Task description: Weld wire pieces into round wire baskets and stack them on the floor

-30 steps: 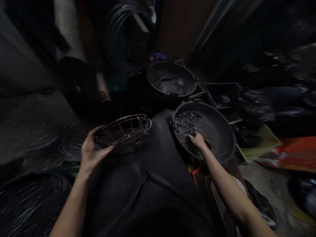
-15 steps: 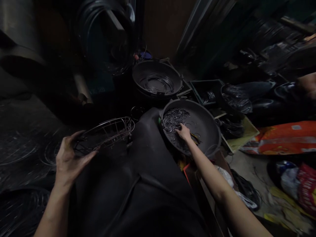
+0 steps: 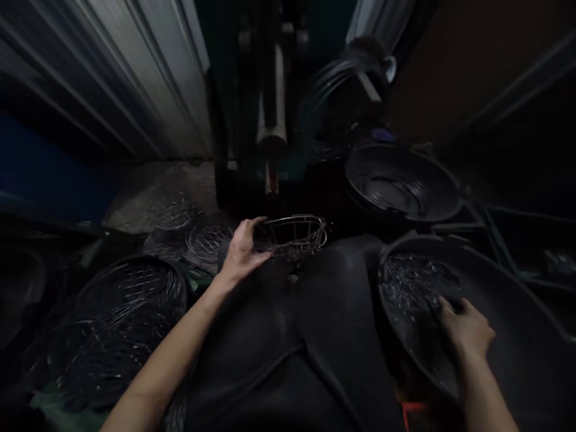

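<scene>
My left hand (image 3: 240, 255) is closed on the near-left end of a round wire basket (image 3: 299, 237), which lies tilted just beyond my lap, below a machine's rod (image 3: 272, 171). Thumb and fingers grip the basket from opposite sides. To the right, my right hand (image 3: 470, 330) reaches into a wide dark pan (image 3: 517, 300), close to a heap of small bent wire pieces (image 3: 416, 279). Its fingers are curled but smeared by motion, so whether it holds a piece cannot be made out. A dark apron (image 3: 279, 318) covers my lap.
Behind the pan stands a second round pan (image 3: 405, 180) with wire rings inside. On the left, a large tub (image 3: 121, 318) holds wire racks and loose wire. More wire baskets (image 3: 209, 240) lie on the floor beyond it. A corrugated wall (image 3: 148, 66) rises behind.
My view has turned left, so the basket and pans appear further right. My left hand still grips the basket. My right hand remains over the pan, now a little away from the heap.
</scene>
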`<state>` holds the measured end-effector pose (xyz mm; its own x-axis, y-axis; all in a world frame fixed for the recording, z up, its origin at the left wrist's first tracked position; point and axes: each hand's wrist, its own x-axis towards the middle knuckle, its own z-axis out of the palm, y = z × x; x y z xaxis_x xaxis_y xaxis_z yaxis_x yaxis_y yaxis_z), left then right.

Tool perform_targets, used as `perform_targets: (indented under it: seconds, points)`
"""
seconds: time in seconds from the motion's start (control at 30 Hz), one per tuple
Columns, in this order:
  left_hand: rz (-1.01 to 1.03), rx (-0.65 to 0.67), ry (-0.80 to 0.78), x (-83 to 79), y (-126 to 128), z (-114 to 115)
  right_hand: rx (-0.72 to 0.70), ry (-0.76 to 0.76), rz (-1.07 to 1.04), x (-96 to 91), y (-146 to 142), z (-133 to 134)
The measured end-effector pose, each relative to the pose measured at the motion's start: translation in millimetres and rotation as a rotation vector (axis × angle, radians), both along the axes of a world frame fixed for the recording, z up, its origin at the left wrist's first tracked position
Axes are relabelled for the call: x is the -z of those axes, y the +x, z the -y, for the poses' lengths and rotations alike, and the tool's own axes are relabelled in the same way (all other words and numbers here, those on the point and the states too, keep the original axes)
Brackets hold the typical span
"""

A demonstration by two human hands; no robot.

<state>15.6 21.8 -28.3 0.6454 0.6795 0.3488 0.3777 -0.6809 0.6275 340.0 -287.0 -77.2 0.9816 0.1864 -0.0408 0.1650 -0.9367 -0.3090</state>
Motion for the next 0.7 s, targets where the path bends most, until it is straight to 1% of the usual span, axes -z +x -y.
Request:
perform_targets:
  seconds: [0.03, 0.07, 0.1, 0.13, 0.2, 0.23, 0.27, 0.33, 0.37, 0.43, 0.5, 0.57, 0.63, 0.7]
  points:
    - [-0.005, 0.002, -0.004, 0.2, 1.0, -0.2, 0.052, 0.059, -0.006, -10.3, -4.7, -5.5]
    - [-0.011, 0.011, -0.006, 0.7, 2.1, -0.1, 0.085, 0.15, -0.029, -22.1, -13.0, -14.0]
    - [-0.017, 0.025, -0.002, 1.4, 3.5, 0.2, 0.092, 0.274, -0.062, -35.0, -25.3, -25.8]
    - [-0.024, 0.04, 0.011, 2.2, 5.1, 0.5, 0.057, 0.422, -0.109, -48.2, -40.9, -40.6]
    - [-0.054, 0.066, 0.061, 3.5, 8.8, 1.1, -0.108, 0.66, -0.253, -71.8, -78.3, -77.3]
    - [-0.077, 0.072, 0.095, 3.5, 10.6, 1.4, -0.236, 0.736, -0.355, -80.6, -97.2, -97.6]
    - [-0.101, 0.075, 0.13, 3.1, 12.1, 1.9, -0.372, 0.776, -0.478, -86.8, -114.7, -117.9]
    - [-0.14, 0.074, 0.189, 0.8, 13.5, 2.9, -0.546, 0.829, -0.637, -91.2, -142.1, -154.6]
    - [-0.151, 0.076, 0.206, -0.8, 13.3, 3.4, -0.597, 0.838, -0.669, -90.2, -151.6, -169.7]
    - [-0.158, 0.076, 0.215, -3.8, 11.3, 4.1, -0.649, 0.816, -0.628, -84.8, -163.6, -192.6]
    - [-0.154, 0.074, 0.211, -5.1, 8.0, 3.6, -0.675, 0.756, -0.487, -79.3, -170.5, -207.3]
    - [-0.146, 0.07, 0.219, -4.3, 4.2, 1.8, -0.689, 0.734, -0.363, -76.2, -175.9, -216.6]
    - [-0.134, 0.062, 0.229, -2.2, 1.0, -1.0, -0.699, 0.751, -0.301, -75.1, -181.3, -223.0]
    - [-0.119, 0.051, 0.225, 0.1, -1.1, -4.0, -0.699, 0.773, -0.283, -74.5, -186.1, -228.1]
